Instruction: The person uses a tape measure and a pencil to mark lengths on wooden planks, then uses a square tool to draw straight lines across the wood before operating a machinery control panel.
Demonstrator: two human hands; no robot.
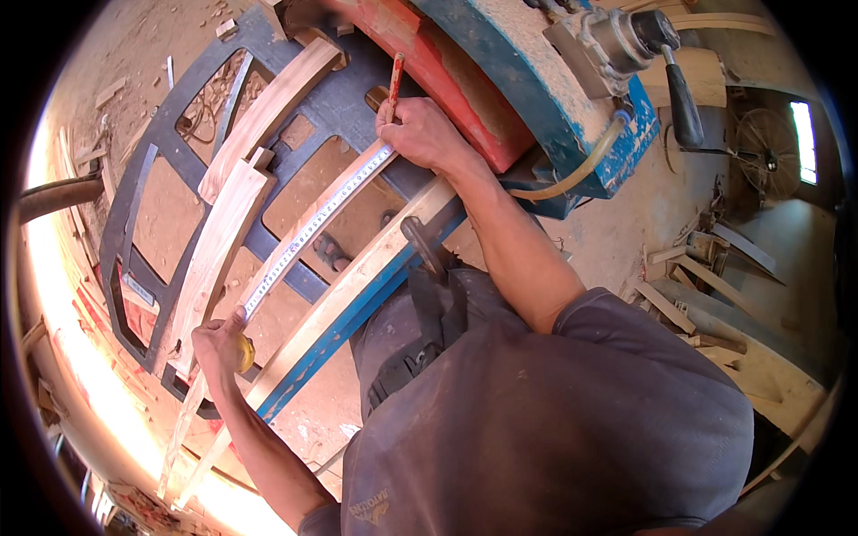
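A white tape measure blade (315, 226) is stretched along a thin wooden strip (185, 438) in front of me. My left hand (217, 346) is closed at its near-left end, around the yellow tape measure case (245, 354), which its fingers partly hide. At the far end, my right hand (422, 132) grips a red pencil (396, 79) standing up from its fingers. That hand also rests by the blade's end, which it covers. Beside the strip, on the left, lie two thicker curved wooden pieces (273, 116) (217, 255).
Beneath the wood is a dark metal frame (183, 67) with large openings. A blue beam topped with wood (344, 279) crosses close to my body. A red and blue machine (572, 116) with a black-handled lever (684, 103) stands at the far right. Scrap boards (715, 286) and a fan (769, 154) are farther right.
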